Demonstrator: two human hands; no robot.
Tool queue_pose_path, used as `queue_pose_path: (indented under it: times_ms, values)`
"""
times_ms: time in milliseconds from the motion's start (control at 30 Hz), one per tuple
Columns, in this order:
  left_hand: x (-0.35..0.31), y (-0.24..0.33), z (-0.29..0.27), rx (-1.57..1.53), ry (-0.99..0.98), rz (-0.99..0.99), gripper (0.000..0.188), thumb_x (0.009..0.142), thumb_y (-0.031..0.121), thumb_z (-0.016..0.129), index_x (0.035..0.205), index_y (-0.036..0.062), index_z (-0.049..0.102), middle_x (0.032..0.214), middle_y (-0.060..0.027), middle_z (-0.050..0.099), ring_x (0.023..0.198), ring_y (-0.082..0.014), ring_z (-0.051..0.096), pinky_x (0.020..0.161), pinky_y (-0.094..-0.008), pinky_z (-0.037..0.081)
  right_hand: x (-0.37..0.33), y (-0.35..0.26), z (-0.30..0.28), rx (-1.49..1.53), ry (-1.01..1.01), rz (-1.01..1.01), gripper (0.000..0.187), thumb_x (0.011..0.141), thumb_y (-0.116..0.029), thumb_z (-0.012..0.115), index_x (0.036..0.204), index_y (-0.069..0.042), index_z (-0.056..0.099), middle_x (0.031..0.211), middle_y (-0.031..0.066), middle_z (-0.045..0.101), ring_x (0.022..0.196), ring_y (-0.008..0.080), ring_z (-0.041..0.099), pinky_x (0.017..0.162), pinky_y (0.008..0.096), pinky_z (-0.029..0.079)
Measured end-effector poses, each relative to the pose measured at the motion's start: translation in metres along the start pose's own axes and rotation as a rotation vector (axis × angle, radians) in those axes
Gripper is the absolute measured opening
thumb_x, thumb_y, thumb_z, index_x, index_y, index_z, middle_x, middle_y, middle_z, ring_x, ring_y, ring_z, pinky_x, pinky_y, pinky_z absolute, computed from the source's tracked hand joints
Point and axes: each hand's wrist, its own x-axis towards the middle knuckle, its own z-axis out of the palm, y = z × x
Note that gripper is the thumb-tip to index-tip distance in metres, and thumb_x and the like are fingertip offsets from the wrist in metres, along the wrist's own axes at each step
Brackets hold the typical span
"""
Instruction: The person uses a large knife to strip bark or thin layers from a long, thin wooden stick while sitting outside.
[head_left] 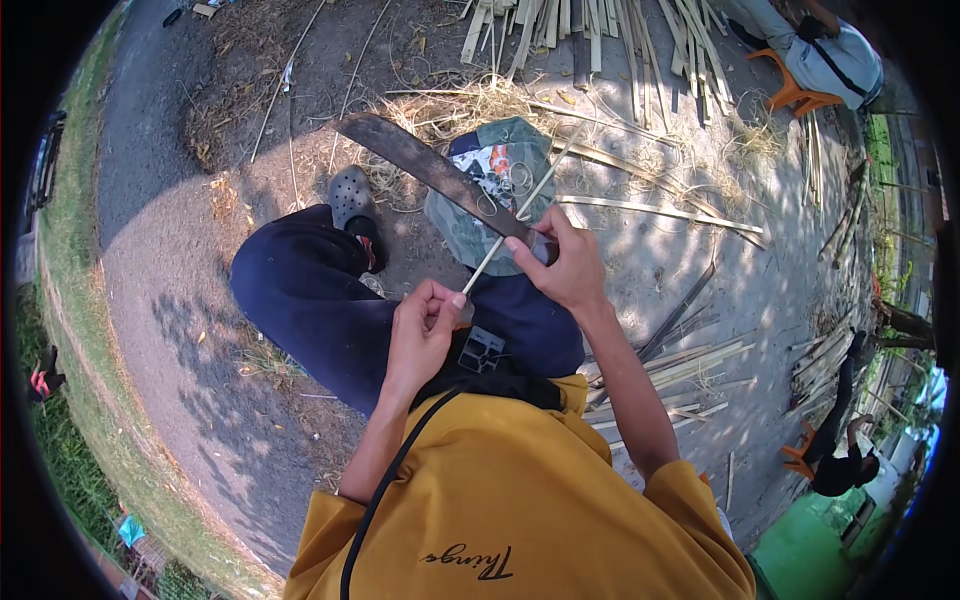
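Observation:
My left hand is closed, pinching the near end of a thin pale bamboo strip close to my lap. The strip slants up and to the right, passing the blade of a machete. My right hand is closed round the machete's base, most of the handle hidden by my fingers. The broad dark blade points up and to the left over a camouflage-patterned cloth that covers my leg. Whether my right fingers also touch the strip, I cannot tell.
Split bamboo strips lie in a heap at the far side, with more strips at my right. Curly shavings litter the ground beyond the cloth. Another person sits on an orange chair at far right; a second person is lower right.

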Motion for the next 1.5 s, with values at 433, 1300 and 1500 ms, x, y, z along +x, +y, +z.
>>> queue_pose_path:
  times_ms: [433, 1300, 1500]
  values:
    - [-0.091, 0.002, -0.044, -0.052, 0.041, -0.173, 0.017, 0.108, 0.009, 0.065, 0.093, 0.0044, 0.058, 0.07, 0.0079, 0.054, 0.064, 0.0017, 0.04, 0.057, -0.0202, 0.03, -0.005, -0.005, 0.002, -0.011, -0.015, 0.02, 0.049, 0.087, -0.048, 0.084, 0.094, -0.006, 0.059, 0.071, 0.0139, 0.069, 0.064, 0.0373, 0.071, 0.059, 0.0456, 0.053]
    - [-0.079, -0.006, -0.036, 0.086, 0.083, -0.06, 0.015, 0.105, 0.004, 0.066, 0.091, 0.0004, 0.061, 0.068, 0.0039, 0.059, 0.063, 0.0012, 0.044, 0.053, -0.0219, 0.032, -0.002, 0.005, -0.003, 0.048, 0.016, 0.0, 0.046, 0.088, -0.043, 0.085, 0.09, -0.004, 0.06, 0.069, 0.0132, 0.067, 0.06, 0.0331, 0.069, 0.057, 0.0423, 0.051]
    - [-0.054, 0.008, -0.02, 0.168, 0.084, 0.026, 0.017, 0.105, 0.005, 0.067, 0.092, -0.0014, 0.06, 0.067, 0.0002, 0.059, 0.058, -0.0011, 0.044, 0.051, -0.0231, 0.032, -0.005, 0.004, 0.0, 0.046, -0.002, 0.037, 0.046, 0.087, -0.044, 0.085, 0.091, -0.005, 0.06, 0.067, 0.0125, 0.066, 0.058, 0.0332, 0.068, 0.056, 0.0425, 0.051]
